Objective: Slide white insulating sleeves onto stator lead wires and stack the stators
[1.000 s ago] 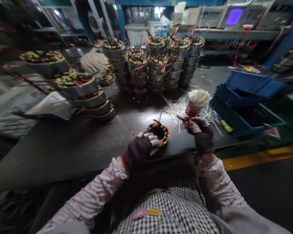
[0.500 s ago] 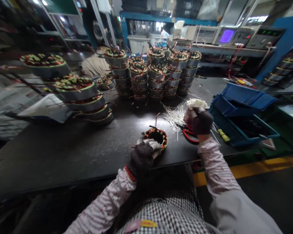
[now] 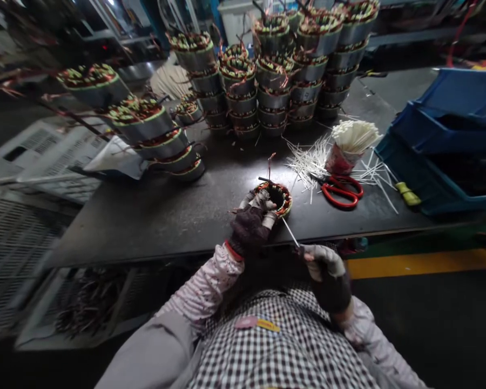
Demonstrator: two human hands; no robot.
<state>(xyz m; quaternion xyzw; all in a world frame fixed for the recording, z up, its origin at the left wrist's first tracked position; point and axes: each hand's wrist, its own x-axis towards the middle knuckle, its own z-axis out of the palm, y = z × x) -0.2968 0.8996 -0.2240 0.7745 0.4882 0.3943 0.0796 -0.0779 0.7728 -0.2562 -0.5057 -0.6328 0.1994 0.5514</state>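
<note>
A ring-shaped motor stator (image 3: 284,204) with red and green-yellow windings lies near the table's front edge. My left hand (image 3: 252,224), in a dark glove with pale fingertips, grips its near left side, fingers over the rim and into the bore. My right hand (image 3: 327,273), gloved alike, is closed at the table edge, pinching a thin white stick (image 3: 290,232). That stick points up and left, its far end at the stator's near rim. Red-handled scissors (image 3: 342,193) lie to the right, by a cup (image 3: 341,160) packed with white sticks.
Loose white sticks (image 3: 310,159) are scattered around the cup. Stacked stators (image 3: 273,97) stand at the back, and a leaning stack (image 3: 162,143) is at the left. Blue bins (image 3: 449,162) and a yellow-green handle (image 3: 407,194) are on the right. Plastic crates (image 3: 52,156) stand left of the table.
My right hand has come from the stick cup down to the table edge and now holds a white stick by the stator. My left hand stays on the stator. The view has tilted down.
</note>
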